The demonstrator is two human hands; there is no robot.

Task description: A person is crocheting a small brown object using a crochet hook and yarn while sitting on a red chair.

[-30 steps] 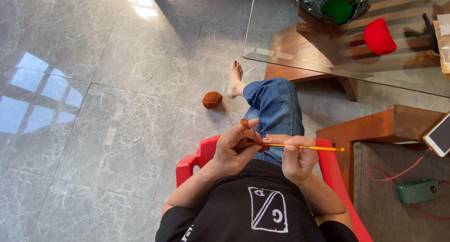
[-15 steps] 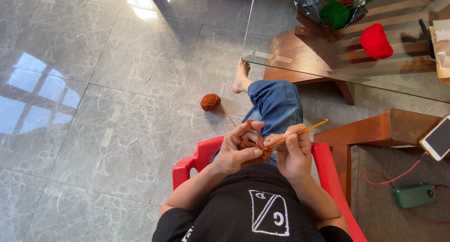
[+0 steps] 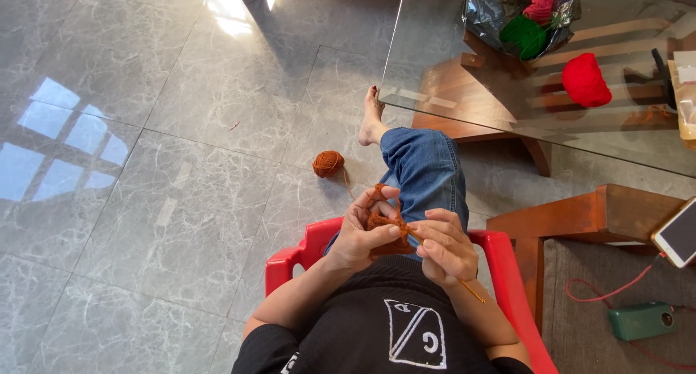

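A red yarn ball (image 3: 586, 79) and a black bag (image 3: 487, 11) of yarn are seen on the glass worktop (image 3: 464, 77); a phone (image 3: 679, 233) is charged beside it.

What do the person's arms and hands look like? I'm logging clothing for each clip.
Both forearms are bare, and so are the left hand and the right hand: no gloves, and no rings or watch that I can make out. Short black sleeves end around the elbows, part of a black shirt with a white emblem on the chest.
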